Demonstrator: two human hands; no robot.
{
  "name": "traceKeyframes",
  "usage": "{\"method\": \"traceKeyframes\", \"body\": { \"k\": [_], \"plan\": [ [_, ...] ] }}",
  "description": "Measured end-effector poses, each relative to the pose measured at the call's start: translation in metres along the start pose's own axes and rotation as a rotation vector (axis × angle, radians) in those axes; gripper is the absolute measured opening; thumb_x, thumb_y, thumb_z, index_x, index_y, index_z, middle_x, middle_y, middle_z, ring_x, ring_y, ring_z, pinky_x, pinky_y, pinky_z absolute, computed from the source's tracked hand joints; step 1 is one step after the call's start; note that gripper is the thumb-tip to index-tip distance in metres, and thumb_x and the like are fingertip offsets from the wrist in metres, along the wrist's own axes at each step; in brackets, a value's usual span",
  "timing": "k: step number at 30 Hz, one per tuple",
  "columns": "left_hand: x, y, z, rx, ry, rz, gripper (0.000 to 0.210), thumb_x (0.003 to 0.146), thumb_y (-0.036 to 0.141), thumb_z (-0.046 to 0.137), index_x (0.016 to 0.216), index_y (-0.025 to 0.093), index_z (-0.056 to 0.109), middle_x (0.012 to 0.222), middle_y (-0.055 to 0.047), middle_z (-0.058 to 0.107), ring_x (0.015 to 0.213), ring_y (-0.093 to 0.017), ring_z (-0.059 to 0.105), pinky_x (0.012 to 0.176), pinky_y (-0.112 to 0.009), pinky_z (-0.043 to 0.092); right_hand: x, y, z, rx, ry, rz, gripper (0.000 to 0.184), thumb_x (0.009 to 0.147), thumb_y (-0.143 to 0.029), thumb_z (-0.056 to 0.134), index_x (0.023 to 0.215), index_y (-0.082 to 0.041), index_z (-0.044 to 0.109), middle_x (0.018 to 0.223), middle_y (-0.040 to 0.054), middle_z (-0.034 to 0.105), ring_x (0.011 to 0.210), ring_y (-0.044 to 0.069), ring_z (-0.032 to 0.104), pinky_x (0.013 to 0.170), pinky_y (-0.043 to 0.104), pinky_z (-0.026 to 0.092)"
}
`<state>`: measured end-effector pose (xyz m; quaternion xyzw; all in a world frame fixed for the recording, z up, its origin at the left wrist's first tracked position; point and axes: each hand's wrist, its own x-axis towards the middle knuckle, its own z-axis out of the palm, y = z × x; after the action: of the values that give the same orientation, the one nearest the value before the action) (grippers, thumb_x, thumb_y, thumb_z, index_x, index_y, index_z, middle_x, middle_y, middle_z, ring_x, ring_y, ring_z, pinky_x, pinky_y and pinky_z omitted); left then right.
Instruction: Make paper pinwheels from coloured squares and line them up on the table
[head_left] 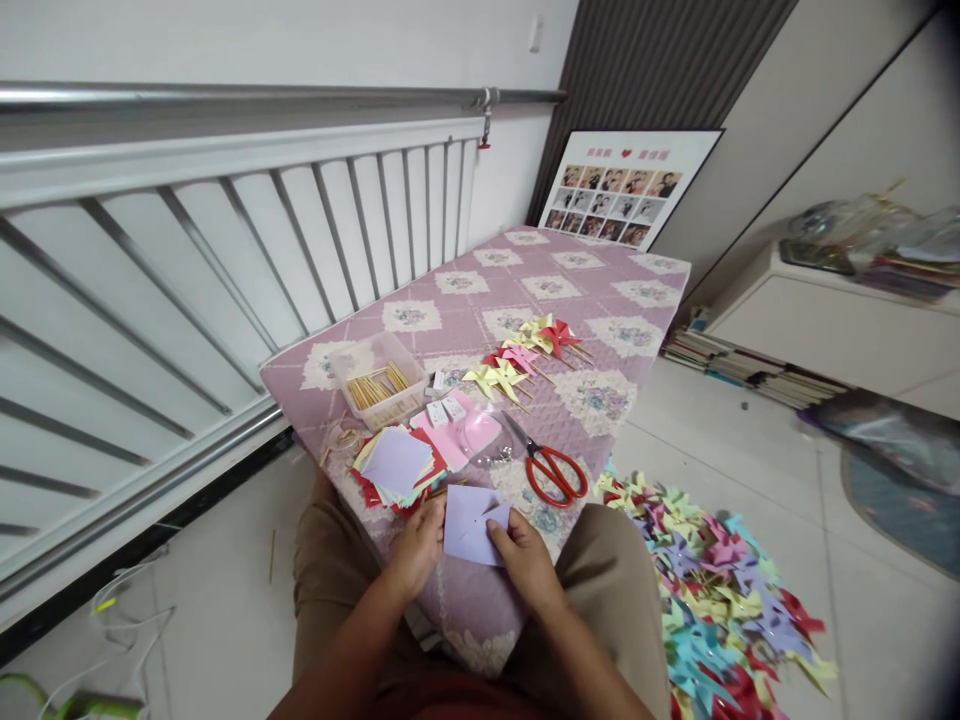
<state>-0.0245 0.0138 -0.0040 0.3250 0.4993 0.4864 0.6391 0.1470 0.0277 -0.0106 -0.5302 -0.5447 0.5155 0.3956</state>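
Note:
A square of purple paper (463,515) with slits cut in from its corners is held over the table's near end. My left hand (421,548) is closed on its left edge. My right hand (529,562) pinches its right side, thumb on top, where a cut corner is lifted. A small dark dot shows near the middle of the sheet. Beside my left hand is a stack of coloured paper squares (397,462), purple on top. Red-handled scissors (551,470) lie beyond my right hand, blades pointing away.
On the floral-clothed table (551,287) are a plastic box of thin sticks (381,385), small white boxes (445,409), pink paper (478,432) and several finished pinwheels (517,360). A large pile of pinwheels (720,590) covers the floor at right. A white railing (300,230) runs along the left.

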Motion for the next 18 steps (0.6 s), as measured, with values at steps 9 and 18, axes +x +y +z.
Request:
{"method": "traceKeyframes", "body": {
  "k": [9,18],
  "plan": [
    [0.0069,-0.0025,0.0059,-0.281,-0.081,-0.165,0.043,0.058,0.034,0.08,0.092,0.011,0.067,0.08,-0.007,0.072,0.071,-0.02,0.066,0.072,-0.033,0.049,0.0004,0.0029,-0.0011,-0.047,0.004,-0.045,0.023,0.084,-0.04,0.054,0.081,-0.019,0.063,0.074,0.0015,0.064,0.07,0.019,0.056,0.063,0.028,0.048],
    [0.0087,-0.0002,0.0105,-0.248,-0.041,-0.187,0.032,0.063,0.032,0.074,0.09,0.016,0.066,0.08,-0.006,0.073,0.073,-0.022,0.067,0.075,-0.037,0.049,-0.0005,-0.0016,-0.0014,0.018,0.0,-0.039,0.027,0.087,-0.043,0.05,0.093,-0.019,0.062,0.078,0.003,0.066,0.068,0.019,0.058,0.06,0.028,0.049]
  ]
}}
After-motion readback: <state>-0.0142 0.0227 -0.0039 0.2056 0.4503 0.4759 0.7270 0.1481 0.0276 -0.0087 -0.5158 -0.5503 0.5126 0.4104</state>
